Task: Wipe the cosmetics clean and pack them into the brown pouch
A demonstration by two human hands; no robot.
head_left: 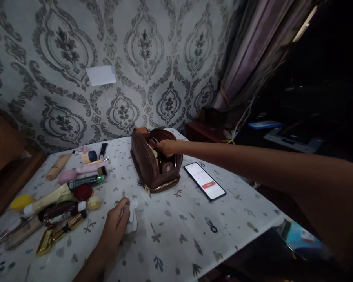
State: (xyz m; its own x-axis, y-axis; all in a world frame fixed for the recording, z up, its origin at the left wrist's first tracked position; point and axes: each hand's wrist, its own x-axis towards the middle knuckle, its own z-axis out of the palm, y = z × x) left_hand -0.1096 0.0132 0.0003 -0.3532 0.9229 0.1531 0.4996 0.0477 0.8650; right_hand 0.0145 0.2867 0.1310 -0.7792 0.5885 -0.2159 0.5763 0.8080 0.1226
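Observation:
A brown leather cosmetic bag (144,166) stands unzipped near the back of the table, with several items inside it. My right hand (165,148) reaches over its right side into the opening, fingers bent; whatever they grip is hidden inside. In front of the bag, my left hand (117,215) rests on the table, its fingers closed on a crumpled white wipe (132,217). Left of that hand lie several cosmetics, among them a dark brown bottle (60,211), a gold bottle (46,240), a cream tube (51,199) and a pink sponge (67,176).
A phone (206,181) with a lit timer screen lies right of the bag, beneath my right forearm. The patterned tablecloth (164,250) ends at the right edge. Behind stands a wallpapered wall (144,90); white cables (250,105) hang at the right.

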